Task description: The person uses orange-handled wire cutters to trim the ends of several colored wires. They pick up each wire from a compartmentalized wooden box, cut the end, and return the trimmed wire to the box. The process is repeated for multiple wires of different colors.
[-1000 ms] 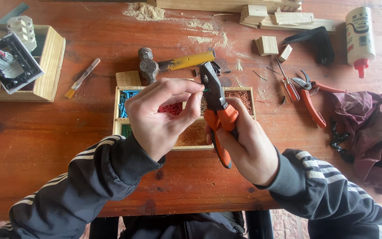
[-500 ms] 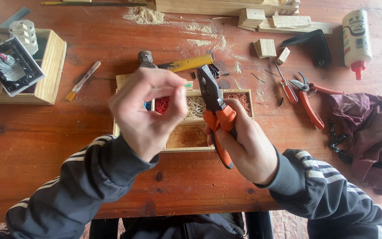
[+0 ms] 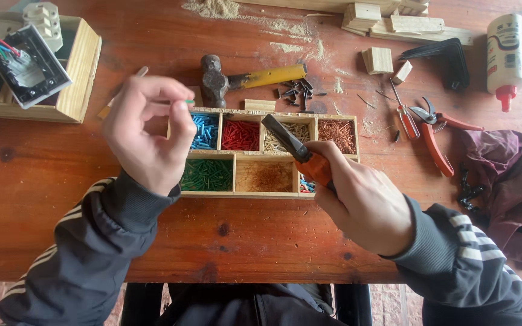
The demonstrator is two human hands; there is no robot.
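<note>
A thin green wire piece [image 3: 183, 101] is pinched between thumb and fingertips of the left hand [image 3: 146, 133], held above the left end of the wooden sorting tray [image 3: 209, 194]. The right hand [image 3: 367, 202] is clenched around the orange handles of a pair of dark-jawed pliers [image 3: 294, 148], whose nose lies over the tray's middle. The tray's square compartments hold blue, red, pale, copper and green cut bits. Beyond it on the worn reddish desk [image 3: 43, 181] lie a yellow-handled hammer [image 3: 249, 78], dark screws [image 3: 294, 92] and sawdust. Toward the right edge rest red-handled snips [image 3: 436, 130], a white glue bottle [image 3: 505, 57] and maroon cloth [image 3: 509, 181].
</note>
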